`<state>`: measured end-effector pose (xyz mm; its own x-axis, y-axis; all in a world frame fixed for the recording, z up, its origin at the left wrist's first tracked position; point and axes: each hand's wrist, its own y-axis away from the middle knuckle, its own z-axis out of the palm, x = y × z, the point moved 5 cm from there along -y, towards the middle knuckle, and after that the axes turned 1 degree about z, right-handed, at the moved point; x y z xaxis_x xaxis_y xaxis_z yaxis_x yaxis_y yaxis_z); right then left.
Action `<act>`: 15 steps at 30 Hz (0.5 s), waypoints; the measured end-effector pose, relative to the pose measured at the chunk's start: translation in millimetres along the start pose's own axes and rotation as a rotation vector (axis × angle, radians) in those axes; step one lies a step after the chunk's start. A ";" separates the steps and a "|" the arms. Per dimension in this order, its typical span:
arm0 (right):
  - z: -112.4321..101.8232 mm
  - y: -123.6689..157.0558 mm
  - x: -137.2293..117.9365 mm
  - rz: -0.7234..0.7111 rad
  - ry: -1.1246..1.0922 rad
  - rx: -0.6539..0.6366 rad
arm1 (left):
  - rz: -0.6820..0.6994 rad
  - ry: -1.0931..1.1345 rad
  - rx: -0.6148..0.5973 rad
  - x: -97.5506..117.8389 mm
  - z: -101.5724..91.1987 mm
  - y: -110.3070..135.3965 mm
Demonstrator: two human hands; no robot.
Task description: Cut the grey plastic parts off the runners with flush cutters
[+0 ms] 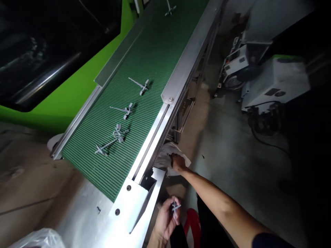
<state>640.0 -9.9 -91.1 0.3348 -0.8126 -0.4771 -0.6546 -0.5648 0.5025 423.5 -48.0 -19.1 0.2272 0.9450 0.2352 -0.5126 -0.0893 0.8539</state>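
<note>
My left hand is low in the view, next to the end of the conveyor, with its fingers shut on a small grey plastic moulded part. My right hand reaches past the steel frame and grips a crumpled white cloth or bag beside the belt. Several similar grey moulded parts with long thin stems lie on the green ribbed conveyor belt, including one nearest the middle. Neither hand touches the belt.
Stainless steel side rails line the belt. A green machine body stands at the left, and white machine units sit on the concrete floor at right. A red stool stands below my arm.
</note>
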 end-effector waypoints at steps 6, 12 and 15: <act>-1.4 -3.5 70.4 0.043 -0.024 0.021 | 0.154 0.136 0.196 39.5 42.6 -117.4; -20.7 -7.7 123.2 0.038 -0.070 0.065 | 0.181 0.260 0.125 47.6 83.9 -181.6; -30.3 -8.5 151.1 0.047 -0.094 0.066 | 0.159 0.302 0.012 30.3 97.8 -171.5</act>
<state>716.7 -132.3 -145.6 0.2397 -0.8191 -0.5212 -0.7123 -0.5132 0.4788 599.3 -34.8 -113.1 -0.1116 0.9692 0.2195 -0.5121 -0.2454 0.8231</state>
